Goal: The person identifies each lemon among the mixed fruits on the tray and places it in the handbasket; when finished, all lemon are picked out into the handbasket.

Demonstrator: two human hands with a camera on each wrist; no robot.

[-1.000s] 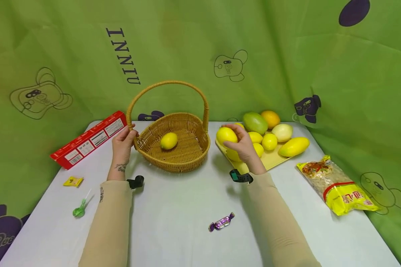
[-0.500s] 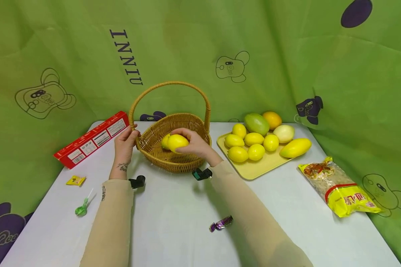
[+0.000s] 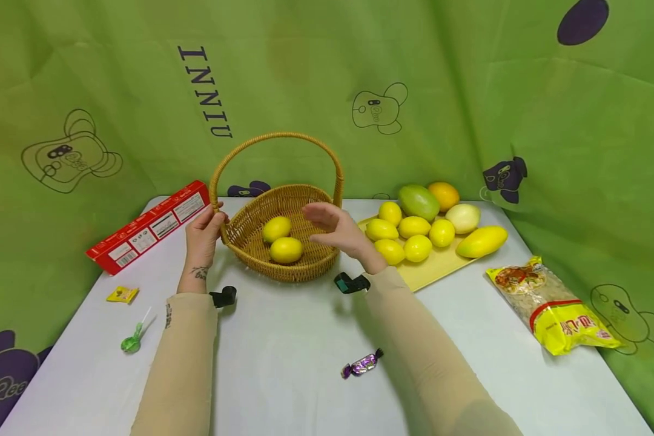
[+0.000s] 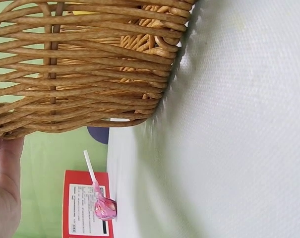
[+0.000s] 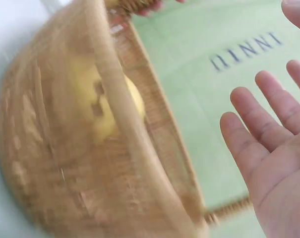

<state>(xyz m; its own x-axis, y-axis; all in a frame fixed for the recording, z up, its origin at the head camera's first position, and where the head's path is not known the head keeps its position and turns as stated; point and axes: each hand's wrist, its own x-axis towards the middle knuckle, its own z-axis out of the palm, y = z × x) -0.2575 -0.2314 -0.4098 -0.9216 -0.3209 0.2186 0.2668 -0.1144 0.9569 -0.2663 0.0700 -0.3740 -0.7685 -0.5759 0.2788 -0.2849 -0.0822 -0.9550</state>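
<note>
White table (image 3: 283, 339) against a green printed backdrop (image 3: 469, 91).

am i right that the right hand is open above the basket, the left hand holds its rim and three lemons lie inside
Not quite: the head view shows two lemons inside the basket, not three. The rest holds: the right hand is open above it and the left hand holds its rim.

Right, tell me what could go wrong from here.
The right hand hangs open beside the basket handle, so pulling back carelessly could snag it. The left hand grips only the rim at one side; a knock might tip the basket and shift the two lemons. Fruit on the tray sits crowded and may roll.
</note>
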